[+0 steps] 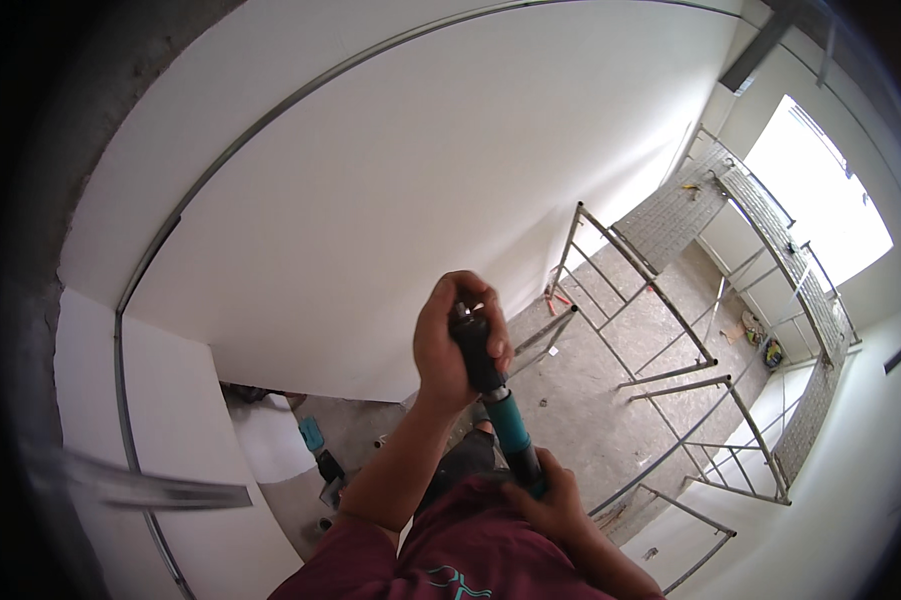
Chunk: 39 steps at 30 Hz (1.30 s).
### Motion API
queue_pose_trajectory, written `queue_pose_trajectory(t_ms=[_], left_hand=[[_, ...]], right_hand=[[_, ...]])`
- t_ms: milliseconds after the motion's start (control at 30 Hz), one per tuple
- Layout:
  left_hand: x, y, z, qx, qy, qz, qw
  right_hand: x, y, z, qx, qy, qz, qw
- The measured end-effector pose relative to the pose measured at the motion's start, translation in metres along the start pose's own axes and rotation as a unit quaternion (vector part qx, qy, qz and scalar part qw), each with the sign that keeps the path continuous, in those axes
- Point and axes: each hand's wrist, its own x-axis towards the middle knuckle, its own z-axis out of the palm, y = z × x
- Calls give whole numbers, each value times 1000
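Note:
A long, slim tool with a teal body and black ends (pixel 510 424) slants up in front of my chest. Around its black upper part, my left hand (pixel 440 350) is closed, fingers curled by the small metal piece at the tip. My right hand (pixel 554 500) grips the lower black end close to my maroon shirt. A short bare metal section shows between the black upper part and the teal body. The exact kind of tool is not clear.
Metal scaffold frames (pixel 715 362) stand to the right, with grey planks (pixel 672 212) beyond them near a bright window (pixel 818 190). A metal channel (pixel 260 122) runs along the white wall (pixel 370 210). At left, a metal strip (pixel 160 490) juts in close; a teal-and-black object (pixel 312 434) lies below.

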Motion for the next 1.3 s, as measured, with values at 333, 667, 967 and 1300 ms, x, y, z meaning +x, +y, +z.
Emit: queue_pose_trajectory(t_ms=[333,667,967,1300], left_hand=[[140,35,-86,173,49,20,984],[350,340,-306,853,120,495,-112],[391,364,-338,795,108,583,-131],[396,367,-340,767,96,625,-108]], right_hand=[[132,8,30,119,27,5,992],[262,90,36,18,25,101,994],[323,151,76,65,32,95,993],[331,173,75,67,8,112,991]])
